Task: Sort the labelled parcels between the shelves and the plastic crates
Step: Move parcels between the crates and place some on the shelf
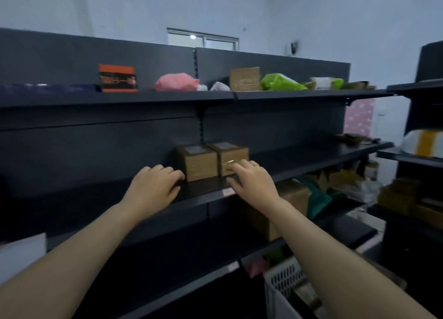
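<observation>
Head view: two small brown boxes are seen side by side, touching, on the middle shelf (311, 165), near its front edge and in front of the upright post. The left hand (153, 186) is laid on the shelf just beside the left box (197, 164), fingers loosely bent and holding nothing, one fingertip at the box's lower corner. The right hand (254, 182) is held released, its fingers spread flat against the front of the right box (231, 156), the thumb below at the shelf edge. Along the top shelf (143, 98) an orange box (117, 78), a pink bag (176, 82) and a green bag (278, 82) are lined up. A white crate (282, 280) is seen below the right forearm.
</observation>
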